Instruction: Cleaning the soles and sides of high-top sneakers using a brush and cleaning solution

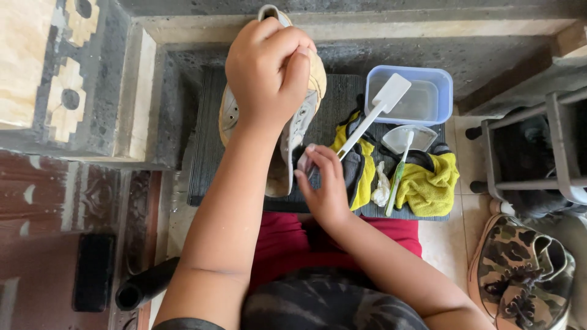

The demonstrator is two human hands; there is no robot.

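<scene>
My left hand (269, 67) is closed around a white sneaker with a tan sole (298, 125), held upright on its side over a dark ribbed mat (208, 153). My right hand (324, 183) grips the lower end of a white long-handled brush (373, 113) pressed against the sneaker's side. The brush's flat wide end points up and right, over a blue tub. The brush's working end is hidden by my fingers and the shoe.
A blue plastic tub (441, 98) with water stands at the mat's far right. Yellow and grey cloths (431, 186), a green-white toothbrush (396, 183) and a small white dish (422, 135) lie beside it. A camouflage sneaker (520, 275) and a metal rack (559, 146) are at right.
</scene>
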